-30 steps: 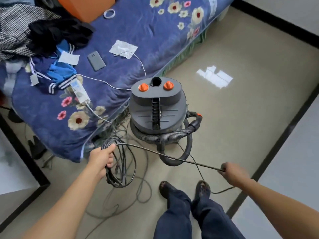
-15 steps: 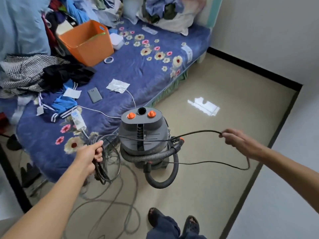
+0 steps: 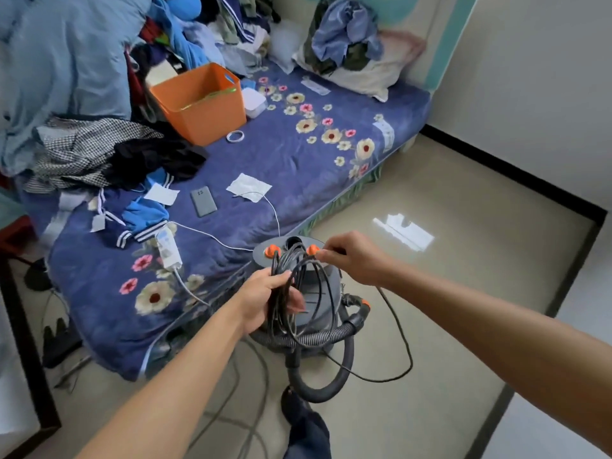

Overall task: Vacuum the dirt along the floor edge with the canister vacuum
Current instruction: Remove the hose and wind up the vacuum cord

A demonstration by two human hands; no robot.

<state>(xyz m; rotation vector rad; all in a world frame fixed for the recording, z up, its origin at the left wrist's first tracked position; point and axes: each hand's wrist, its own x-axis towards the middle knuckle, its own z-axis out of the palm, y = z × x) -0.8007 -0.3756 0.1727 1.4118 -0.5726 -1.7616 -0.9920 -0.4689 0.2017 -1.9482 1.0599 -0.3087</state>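
Clothes point(image 3: 76, 150): a heap on the left part of the bed.
Bed point(image 3: 291, 167): blue cover with flowers; it runs from lower left to upper right.
Bin point(image 3: 205, 111): orange, upright on the bed, just beside the clothes.
Phone point(image 3: 203, 201): flat on the bed, in front of the bin.
Strip point(image 3: 169, 248): white, near the bed's front edge, with thin white cables running from it.
Cables point(image 3: 251, 376): loose grey loops on the floor, under the left forearm.
Left hand point(image 3: 265, 298): fingers curled round a bundle of black cord loops, holding it up in front of the vacuum.
Cord point(image 3: 277, 321): several loops hang from the left hand. One strand passes under the right forearm, sags to the floor and curves back toward the vacuum.
Vacuum point(image 3: 328, 293): grey canister with two orange knobs on top. It stands on the floor just beside the bed and is partly hidden by hands and cord.
Hose point(image 3: 347, 362): ribbed and dark, it wraps the canister's base and loops on the floor in front.
Foot point(image 3: 294, 404): on the floor, touching the hose loop or just beside it.
Right hand point(image 3: 352, 260): fingertips pinch a cord strand at the top of the coil, next to the right knob.
Floor point(image 3: 463, 293): beige, with a bright patch of light point(image 3: 405, 231) right of the vacuum.
Baseboard point(image 3: 516, 173): black, along the walls at the right.
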